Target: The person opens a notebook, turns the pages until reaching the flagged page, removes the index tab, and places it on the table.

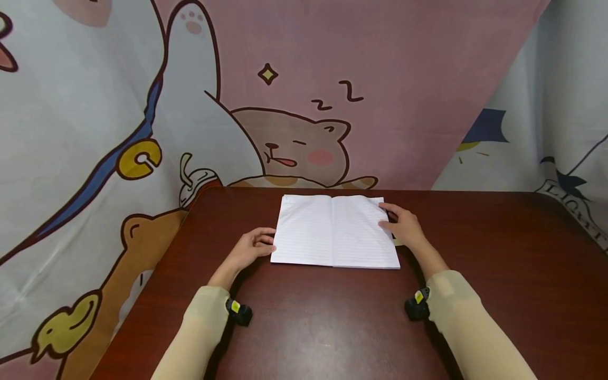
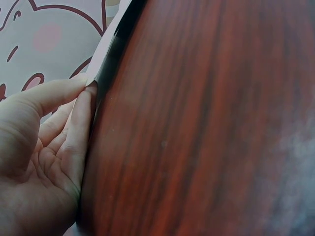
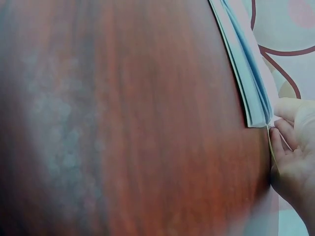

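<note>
An open notebook [image 1: 304, 232] with white ruled pages lies flat near the far side of the table, its fold running down the middle. At its left edge, my left hand [image 1: 249, 248] pinches the border between thumb and fingers; the left wrist view shows the thumb tip on the notebook's corner [image 2: 104, 54]. My right hand [image 1: 407, 228] holds the right edge, thumb on the page and fingers along the side. In the right wrist view, the stacked pages [image 3: 248, 83] fan slightly beside that hand [image 3: 298, 152], and a thin yellowish edge [image 3: 272, 147] shows by its fingers.
The dark reddish wood table [image 1: 328, 316] reflects light in front of the notebook. Behind it hangs a cartoon-printed cloth [image 1: 404, 105], which also covers the left and right sides. Each sleeved wrist carries a small black camera, the left camera [image 1: 241, 314] and the right camera [image 1: 416, 309].
</note>
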